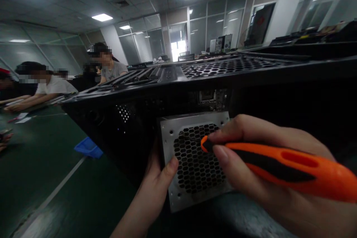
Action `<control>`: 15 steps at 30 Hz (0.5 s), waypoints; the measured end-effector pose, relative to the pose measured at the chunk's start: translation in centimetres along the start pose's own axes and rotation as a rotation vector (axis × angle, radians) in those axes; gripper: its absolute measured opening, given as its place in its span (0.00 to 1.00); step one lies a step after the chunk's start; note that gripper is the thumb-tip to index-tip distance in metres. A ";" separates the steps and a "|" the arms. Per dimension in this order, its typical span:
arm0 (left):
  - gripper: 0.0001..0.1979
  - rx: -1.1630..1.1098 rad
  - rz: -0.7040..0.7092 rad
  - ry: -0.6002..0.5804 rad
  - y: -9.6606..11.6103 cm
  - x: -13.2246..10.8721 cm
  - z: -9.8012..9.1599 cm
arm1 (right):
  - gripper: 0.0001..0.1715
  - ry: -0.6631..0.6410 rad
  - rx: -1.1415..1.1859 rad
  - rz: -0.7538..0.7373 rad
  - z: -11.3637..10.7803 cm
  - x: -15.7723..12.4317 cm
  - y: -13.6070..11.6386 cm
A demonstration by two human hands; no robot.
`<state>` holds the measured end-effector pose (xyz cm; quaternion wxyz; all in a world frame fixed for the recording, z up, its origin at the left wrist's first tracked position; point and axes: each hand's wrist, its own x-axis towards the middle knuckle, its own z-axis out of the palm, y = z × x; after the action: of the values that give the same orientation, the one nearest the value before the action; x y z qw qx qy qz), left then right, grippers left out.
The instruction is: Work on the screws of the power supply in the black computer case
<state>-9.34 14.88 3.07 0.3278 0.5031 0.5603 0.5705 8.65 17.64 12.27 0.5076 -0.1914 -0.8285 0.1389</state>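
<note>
A black computer case [212,78] lies in front of me on the dark green table. A silver power supply [192,160] with a honeycomb grille sits in its rear opening. My left hand [156,182] grips the power supply's left edge, thumb pressed on the metal face. My right hand [262,163] is closed round an orange and black screwdriver [290,167], whose front end points at the grille. The screwdriver's shaft and tip are hard to make out against the grille.
A small blue tray [88,147] rests on the green table [41,163] to the left, beside a white line. Several people sit at the table's far left. More black cases [306,37] and glass partitions stand behind.
</note>
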 end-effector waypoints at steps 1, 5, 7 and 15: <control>0.39 0.019 -0.016 0.004 0.1 -0.1 0.0 | 0.02 -0.023 -0.038 -0.028 0.0 -0.3 0.1; 0.35 0.080 -0.017 -0.045 0.5 -0.2 -0.3 | 0.05 -0.114 -0.232 -0.161 -0.4 -1.3 0.4; 0.34 0.073 -0.008 -0.057 0.5 -0.2 -0.4 | 0.07 -0.114 -0.260 -0.206 -0.4 -1.5 0.4; 0.34 -0.019 -0.047 0.046 0.2 -0.3 0.3 | 0.06 0.001 -0.065 -0.067 0.5 -1.8 0.8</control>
<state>-8.98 14.69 3.13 0.3328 0.4734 0.5737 0.5797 9.10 17.51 10.34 0.5058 -0.1801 -0.8383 0.0945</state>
